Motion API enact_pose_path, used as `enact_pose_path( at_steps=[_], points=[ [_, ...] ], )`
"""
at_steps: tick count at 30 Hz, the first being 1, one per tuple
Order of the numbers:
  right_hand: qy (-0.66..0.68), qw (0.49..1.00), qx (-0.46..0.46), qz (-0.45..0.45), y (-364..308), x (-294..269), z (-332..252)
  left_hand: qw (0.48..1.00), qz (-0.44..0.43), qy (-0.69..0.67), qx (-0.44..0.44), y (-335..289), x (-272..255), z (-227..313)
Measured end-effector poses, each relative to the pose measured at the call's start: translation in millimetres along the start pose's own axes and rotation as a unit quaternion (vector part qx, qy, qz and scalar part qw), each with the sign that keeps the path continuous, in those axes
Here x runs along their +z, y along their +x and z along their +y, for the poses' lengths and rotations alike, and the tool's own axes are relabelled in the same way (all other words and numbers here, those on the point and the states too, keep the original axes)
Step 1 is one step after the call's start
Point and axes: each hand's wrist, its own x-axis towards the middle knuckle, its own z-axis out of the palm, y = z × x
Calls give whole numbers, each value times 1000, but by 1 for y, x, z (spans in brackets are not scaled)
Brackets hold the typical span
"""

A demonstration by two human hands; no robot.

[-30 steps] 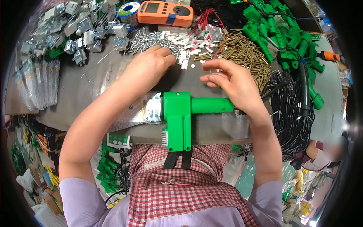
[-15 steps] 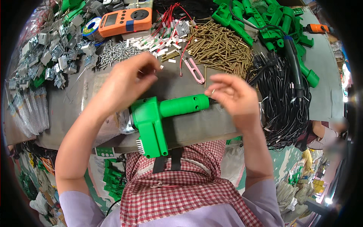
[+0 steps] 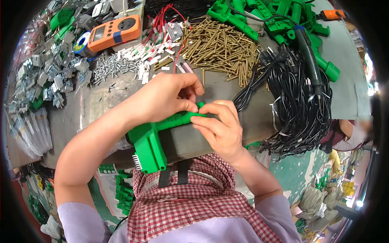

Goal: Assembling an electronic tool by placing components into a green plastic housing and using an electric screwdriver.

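Note:
A green plastic tool housing [image 3: 148,150] lies at the table's near edge, its wide body toward me and its round handle pointing right. A row of pale prongs [image 3: 137,162] sticks out of the body's left side. My left hand [image 3: 172,97] is over the handle, thumb and fingers drawn together near its tip; whatever they may hold is hidden. My right hand [image 3: 221,127] grips the handle's right end between thumb and fingers. The fingers cover most of that end.
Beyond my hands lie silver screws [image 3: 111,67], long brass-coloured screws [image 3: 219,48] and red wires [image 3: 164,20]. An orange meter [image 3: 115,33] stands behind. Metal parts [image 3: 48,77] crowd the left; black cables [image 3: 298,109] and green housings [image 3: 279,16] fill the right.
My hands have come together at the handle's end, the left moving right and the right moving left and nearer. The housing has shifted slightly left in view, with the surroundings.

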Motion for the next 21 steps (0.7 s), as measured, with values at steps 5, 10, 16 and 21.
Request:
enact_pose_path(
  at_steps=[5, 10, 16, 21],
  points=[
    [31, 999, 6, -39, 8, -23, 3, 941, 137, 247, 186, -29, 22, 4],
    [-220, 966, 23, -130, 35, -57, 50, 945, 163, 259, 118, -26, 25, 10],
    [-410, 889, -21, -202, 55, -39, 70, 854, 134, 497, 80, 62, 33, 9],
    [-372, 910, -31, -179, 50, -42, 72, 840, 110, 525, 86, 70, 41, 4]
  ],
)
